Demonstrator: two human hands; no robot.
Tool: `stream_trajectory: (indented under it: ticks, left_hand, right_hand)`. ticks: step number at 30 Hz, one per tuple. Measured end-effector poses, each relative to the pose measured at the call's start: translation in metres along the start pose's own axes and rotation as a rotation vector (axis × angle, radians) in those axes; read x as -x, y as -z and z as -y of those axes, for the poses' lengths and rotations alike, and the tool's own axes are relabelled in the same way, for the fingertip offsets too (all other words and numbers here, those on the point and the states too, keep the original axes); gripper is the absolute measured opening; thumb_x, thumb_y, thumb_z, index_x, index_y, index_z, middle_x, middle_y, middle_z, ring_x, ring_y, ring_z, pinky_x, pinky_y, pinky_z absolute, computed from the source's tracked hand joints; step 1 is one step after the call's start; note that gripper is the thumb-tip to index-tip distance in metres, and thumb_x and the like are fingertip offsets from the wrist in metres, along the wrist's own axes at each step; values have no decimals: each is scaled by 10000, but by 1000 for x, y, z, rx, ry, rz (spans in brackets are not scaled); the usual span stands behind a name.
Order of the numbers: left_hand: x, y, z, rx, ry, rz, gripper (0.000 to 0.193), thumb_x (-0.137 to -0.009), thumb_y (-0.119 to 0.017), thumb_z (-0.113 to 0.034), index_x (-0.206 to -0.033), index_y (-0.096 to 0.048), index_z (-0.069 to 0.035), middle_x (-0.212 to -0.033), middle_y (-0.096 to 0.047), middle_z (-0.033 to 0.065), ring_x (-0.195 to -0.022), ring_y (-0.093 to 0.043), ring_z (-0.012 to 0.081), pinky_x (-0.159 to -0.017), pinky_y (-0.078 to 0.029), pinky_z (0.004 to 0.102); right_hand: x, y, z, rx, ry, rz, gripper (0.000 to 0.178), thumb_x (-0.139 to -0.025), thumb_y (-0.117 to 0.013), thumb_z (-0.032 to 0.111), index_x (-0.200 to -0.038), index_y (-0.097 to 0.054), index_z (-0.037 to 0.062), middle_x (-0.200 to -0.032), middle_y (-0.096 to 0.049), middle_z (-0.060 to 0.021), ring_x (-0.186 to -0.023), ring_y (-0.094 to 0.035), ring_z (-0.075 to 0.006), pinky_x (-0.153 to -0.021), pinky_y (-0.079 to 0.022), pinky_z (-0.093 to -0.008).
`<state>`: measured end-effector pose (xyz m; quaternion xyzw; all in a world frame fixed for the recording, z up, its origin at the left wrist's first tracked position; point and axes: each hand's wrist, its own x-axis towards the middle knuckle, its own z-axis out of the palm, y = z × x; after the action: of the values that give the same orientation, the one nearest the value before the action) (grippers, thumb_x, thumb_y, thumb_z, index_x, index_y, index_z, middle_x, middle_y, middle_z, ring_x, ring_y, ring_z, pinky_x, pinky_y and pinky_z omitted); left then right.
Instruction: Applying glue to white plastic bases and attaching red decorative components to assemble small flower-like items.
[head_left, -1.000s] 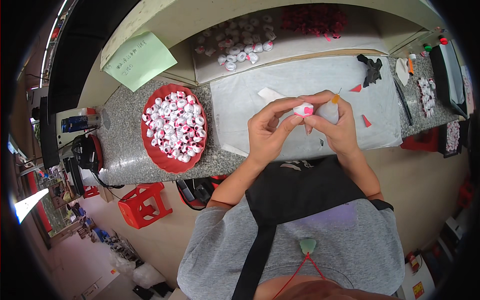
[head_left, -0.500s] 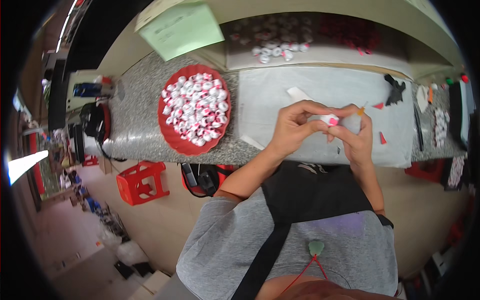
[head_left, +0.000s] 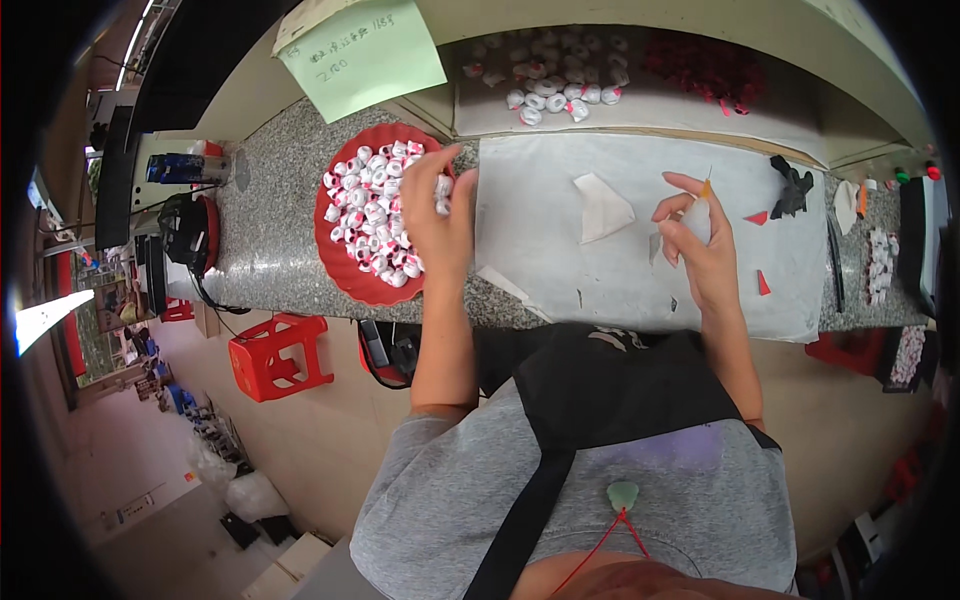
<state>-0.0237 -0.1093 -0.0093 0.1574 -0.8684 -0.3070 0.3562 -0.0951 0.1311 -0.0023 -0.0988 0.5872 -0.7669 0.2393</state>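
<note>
My left hand (head_left: 437, 228) reaches over the right side of a red scalloped dish (head_left: 345, 285), its thumb and fingers apart. Small white pieces with pink and dark patches (head_left: 375, 212) are heaped in that dish. A couple of them show in the gap between my thumb and fingers, and none looks gripped. Above the white work sheet (head_left: 640, 290), my right hand (head_left: 712, 262) is wrapped round a small translucent squeeze bottle (head_left: 696, 222) with an orange needle tip pointing up and away from me.
A folded white paper piece (head_left: 605, 208), small red scraps (head_left: 764, 283) and a crumpled black cloth (head_left: 791, 186) lie on the sheet. Behind it, a shelf compartment holds more white pieces (head_left: 550, 100) and dark red ones (head_left: 705, 75). A green note (head_left: 362, 55) hangs upper left; a red stool (head_left: 280, 357) stands below.
My left hand has moved left from the middle of the sheet to the dish and opened; the small white-and-pink piece has left its fingers. My right hand stays with the bottle, its fingers shifted.
</note>
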Motion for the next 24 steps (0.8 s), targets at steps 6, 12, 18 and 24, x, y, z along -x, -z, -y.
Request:
stream_trajectory:
  ticks: [6, 12, 18, 24]
  left_hand:
    - [-23, -99, -33, -230, -173, 237, 242, -675, -599, -161, -908, -546, -116, -765, -544, 83, -615, -552, 208, -537, -431, 287]
    - [-23, -113, -24, -22, -88, 327, 182, -649, -596, -57, -829, -585, -75, -803, -529, 94, -664, -554, 216, -563, -446, 289]
    - [0, -76, -55, 864, 251, 432, 149, -709, -537, 24, -851, -569, -7, -909, -519, 80, -800, -521, 129, -680, -435, 237]
    - [18, -52, -89, 1302, 445, 472, 238, -706, -527, 63, -939, -482, 38, -982, -493, 125, -881, -506, 156, -781, -420, 265]
  right_hand:
    - [11, 9, 0, -61, 81, -8, 332, -691, -458, 20, -998, -335, 42, -898, -418, -95, -512, -395, -99, -435, -346, -199]
    - [28, 22, 15, -21, 70, -39, 291, -700, -473, 67, -970, -379, 15, -931, -398, -110, -688, -470, -164, -495, -437, -259]
    - [33, 22, 34, 8, 180, -86, 266, -694, -509, 62, -934, -423, -14, -928, -400, -110, -734, -476, -165, -532, -441, -263]
    - [29, 13, 41, -222, 497, -194, 270, -635, -578, 17, -857, -424, 14, -866, -423, -100, -671, -448, -138, -559, -400, -231]
